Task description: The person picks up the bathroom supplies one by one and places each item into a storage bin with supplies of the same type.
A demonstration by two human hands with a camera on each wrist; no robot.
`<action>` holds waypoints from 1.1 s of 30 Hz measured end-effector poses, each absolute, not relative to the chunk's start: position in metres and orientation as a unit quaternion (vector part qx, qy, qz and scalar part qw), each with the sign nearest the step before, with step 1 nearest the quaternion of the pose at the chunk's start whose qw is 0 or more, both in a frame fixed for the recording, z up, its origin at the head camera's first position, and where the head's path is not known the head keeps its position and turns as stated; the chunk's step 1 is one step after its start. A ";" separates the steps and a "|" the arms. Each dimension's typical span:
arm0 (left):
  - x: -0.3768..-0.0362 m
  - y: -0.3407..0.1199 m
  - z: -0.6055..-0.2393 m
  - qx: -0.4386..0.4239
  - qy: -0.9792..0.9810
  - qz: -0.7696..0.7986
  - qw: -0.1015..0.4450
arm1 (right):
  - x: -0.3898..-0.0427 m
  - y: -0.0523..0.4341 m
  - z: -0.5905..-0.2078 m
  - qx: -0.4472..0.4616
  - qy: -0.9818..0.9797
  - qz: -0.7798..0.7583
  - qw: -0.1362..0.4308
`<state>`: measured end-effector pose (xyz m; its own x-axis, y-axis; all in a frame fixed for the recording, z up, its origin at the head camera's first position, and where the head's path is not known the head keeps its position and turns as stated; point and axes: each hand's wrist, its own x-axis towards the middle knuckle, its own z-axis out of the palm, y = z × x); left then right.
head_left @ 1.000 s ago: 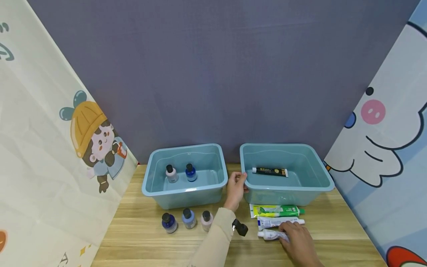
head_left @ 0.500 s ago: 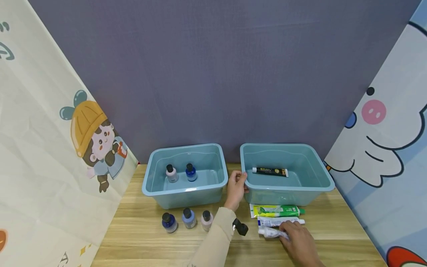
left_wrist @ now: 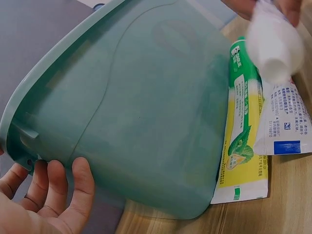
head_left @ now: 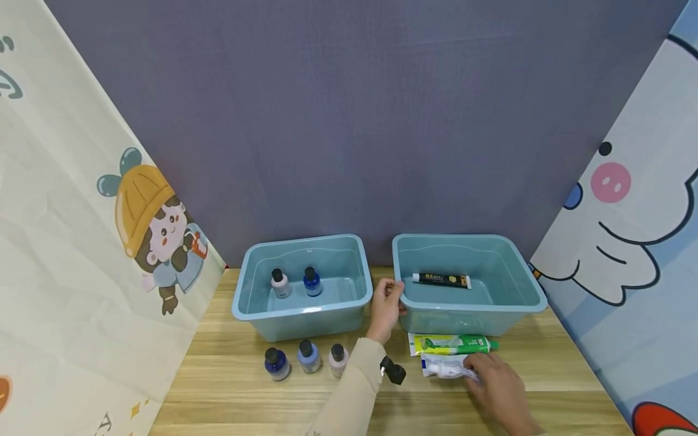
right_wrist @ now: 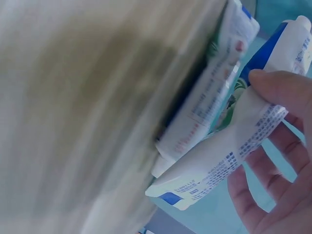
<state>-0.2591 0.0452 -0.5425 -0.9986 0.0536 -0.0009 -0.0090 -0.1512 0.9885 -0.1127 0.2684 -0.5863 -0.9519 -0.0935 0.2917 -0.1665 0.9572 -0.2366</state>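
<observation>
My right hand (head_left: pixel 498 387) pinches a white toothpaste tube (head_left: pixel 454 371) between thumb and fingers. In the right wrist view this tube (right_wrist: pixel 219 146) slants beside a second white toothpaste tube (right_wrist: pixel 207 95). That second tube (head_left: pixel 431 358) lies on the table, partly covered by the held one in the head view. Behind it, a green and yellow toothpaste tube (head_left: pixel 452 344) lies along the front of the right blue bin (head_left: pixel 469 307). With thumb and fingers, my left hand (head_left: pixel 384 309) grips this bin's near left corner at the rim. Inside the bin is a black toothpaste tube (head_left: pixel 443 280).
A matching left bin (head_left: pixel 302 313) holds a pale pink bottle (head_left: pixel 281 286) and a dark blue bottle (head_left: pixel 312 284). Three small black-capped bottles, including a light blue bottle (head_left: pixel 309 358), stand before it. A grey backdrop (head_left: pixel 349 133) rises behind the wooden table (head_left: pixel 229 393).
My right hand has raised the nearest white toothpaste tube from its spot and moved slightly right and back, so it now overlaps the second white tube. My left hand stays at the bin's rim.
</observation>
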 end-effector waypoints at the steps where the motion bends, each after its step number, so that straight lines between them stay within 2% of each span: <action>1: -0.259 0.045 -0.542 0.017 0.651 0.759 0.021 | -0.113 0.270 -0.584 0.070 -0.978 0.129 0.146; 10: -0.258 0.046 -0.544 0.016 0.649 0.760 0.024 | -0.120 0.282 -0.565 0.103 -0.966 0.122 0.203; 33: -0.258 0.045 -0.544 0.013 0.650 0.759 0.025 | -0.144 0.291 -0.509 0.148 -0.947 0.123 0.256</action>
